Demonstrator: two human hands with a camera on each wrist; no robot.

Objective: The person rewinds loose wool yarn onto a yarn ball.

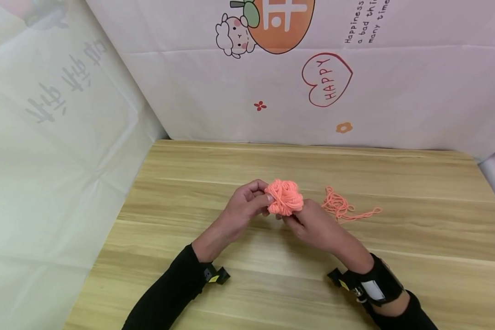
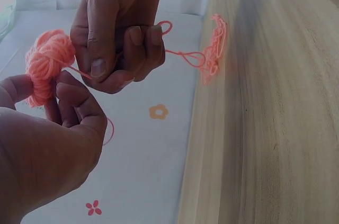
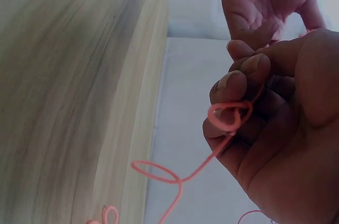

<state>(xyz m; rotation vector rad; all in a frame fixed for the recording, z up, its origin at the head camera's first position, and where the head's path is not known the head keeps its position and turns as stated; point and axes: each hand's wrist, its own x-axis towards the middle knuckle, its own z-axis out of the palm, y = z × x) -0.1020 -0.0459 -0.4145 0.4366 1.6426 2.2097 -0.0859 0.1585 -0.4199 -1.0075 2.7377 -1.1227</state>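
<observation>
Above a wooden counter [image 1: 272, 288], the left hand [image 1: 242, 205] grips a coral yarn ball [image 1: 286, 198] while the right hand [image 1: 316, 225] pinches its strand [image 2: 79, 72].

Yarn ball [image 1: 284, 198] — soft-looking, fibrous, matt; loose yarn [image 1: 335, 202] the same twisted fibre. Tabletop [image 1: 251, 288] wood-grained, smooth-looking, faint sheen. Backdrop [image 1: 189, 91] a matt, cloth-like sheet, fold creases showing. Left sleeve [image 1: 169, 286] plain matt cloth — left wrist camera [image 1: 222, 276] hard, plastic-looking.
</observation>
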